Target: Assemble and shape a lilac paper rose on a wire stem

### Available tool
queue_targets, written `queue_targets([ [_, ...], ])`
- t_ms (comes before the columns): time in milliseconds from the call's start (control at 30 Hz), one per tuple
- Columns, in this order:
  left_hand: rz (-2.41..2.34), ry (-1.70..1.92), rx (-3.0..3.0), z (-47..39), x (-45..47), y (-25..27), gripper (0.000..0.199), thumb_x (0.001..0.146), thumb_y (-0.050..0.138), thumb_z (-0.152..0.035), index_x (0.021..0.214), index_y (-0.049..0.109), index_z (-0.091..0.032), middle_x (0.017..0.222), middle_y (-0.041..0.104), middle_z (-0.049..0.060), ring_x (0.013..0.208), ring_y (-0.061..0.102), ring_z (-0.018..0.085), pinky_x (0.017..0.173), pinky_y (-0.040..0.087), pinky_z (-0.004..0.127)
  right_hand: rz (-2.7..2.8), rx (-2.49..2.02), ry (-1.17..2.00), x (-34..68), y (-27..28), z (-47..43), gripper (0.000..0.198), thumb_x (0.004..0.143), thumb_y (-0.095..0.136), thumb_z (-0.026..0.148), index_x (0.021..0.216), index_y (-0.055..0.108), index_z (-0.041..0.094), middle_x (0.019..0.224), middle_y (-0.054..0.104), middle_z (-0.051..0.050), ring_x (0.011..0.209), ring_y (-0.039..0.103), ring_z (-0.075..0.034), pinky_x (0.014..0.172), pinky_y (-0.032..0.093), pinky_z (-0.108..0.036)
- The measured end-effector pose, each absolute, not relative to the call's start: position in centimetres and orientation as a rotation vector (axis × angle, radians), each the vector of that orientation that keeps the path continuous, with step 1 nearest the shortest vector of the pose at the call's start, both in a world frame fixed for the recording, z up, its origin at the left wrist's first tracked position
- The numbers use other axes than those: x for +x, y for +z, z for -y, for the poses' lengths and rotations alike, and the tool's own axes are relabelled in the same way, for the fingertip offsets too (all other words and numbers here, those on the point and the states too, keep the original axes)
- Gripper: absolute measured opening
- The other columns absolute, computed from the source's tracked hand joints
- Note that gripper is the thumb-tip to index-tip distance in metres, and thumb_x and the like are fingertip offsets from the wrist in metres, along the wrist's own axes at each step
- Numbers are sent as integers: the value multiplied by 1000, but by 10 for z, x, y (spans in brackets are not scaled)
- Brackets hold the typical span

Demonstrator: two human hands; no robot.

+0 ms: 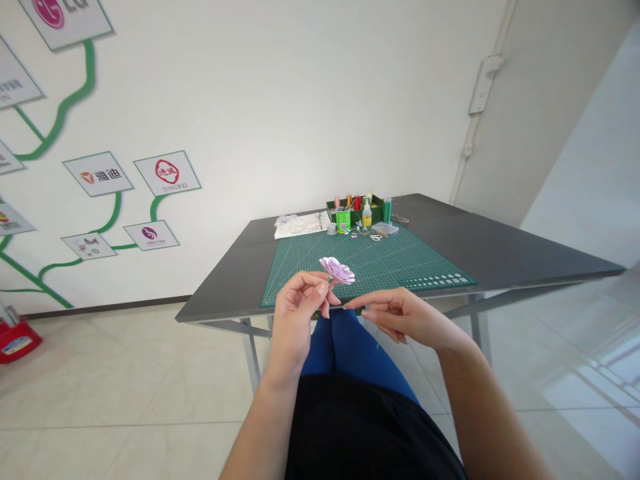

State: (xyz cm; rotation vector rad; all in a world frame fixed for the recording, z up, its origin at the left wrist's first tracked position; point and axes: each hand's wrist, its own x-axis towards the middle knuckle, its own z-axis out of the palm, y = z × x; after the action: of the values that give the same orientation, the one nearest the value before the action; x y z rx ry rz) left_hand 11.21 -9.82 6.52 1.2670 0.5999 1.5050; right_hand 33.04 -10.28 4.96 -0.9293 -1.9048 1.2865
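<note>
Paper flower (337, 270) is pinched by its stem in left hand (300, 303) fingertips; right hand (400, 313), fingers loosely curled, is held just beside it, above desk (500, 250) edge.

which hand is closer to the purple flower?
Left. The left hand pinches the purple flower just below its petals; the right hand sits lower right, fingertips near the stem.
</note>
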Motion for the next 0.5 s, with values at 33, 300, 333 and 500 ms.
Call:
queue_targets([
  [33,-589,1494,1224,97,113,65,22,80,83,-32,76,69,-17,81,71,3,61,60,9,55,46,21,1897,-936,1288,331,46,106,48,102,62,46,132,75,11,50,46,8,42,37,-7,40,27,-18],
  [300,-538,1530,1067,87,112,65,26,75,89,-31,74,66,-16,80,73,2,73,68,10,75,57,21,1799,-1095,1194,338,18,112,50,99,65,48,128,76,9,51,52,6,45,45,-10,47,36,-22],
  [333,-534,1541,1069,87,111,65,26,75,88,-30,73,66,-17,80,73,2,74,68,10,76,57,21,1766,-1115,1184,341,14,111,50,98,66,49,127,76,9,51,52,5,44,45,-10,47,36,-23],
  [500,-532,1583,1109,88,111,66,27,78,87,-32,75,65,-18,78,72,1,75,70,11,79,59,23,1533,-1229,1179,357,-7,105,55,89,74,50,124,76,8,52,59,3,42,47,-11,45,35,-25],
])
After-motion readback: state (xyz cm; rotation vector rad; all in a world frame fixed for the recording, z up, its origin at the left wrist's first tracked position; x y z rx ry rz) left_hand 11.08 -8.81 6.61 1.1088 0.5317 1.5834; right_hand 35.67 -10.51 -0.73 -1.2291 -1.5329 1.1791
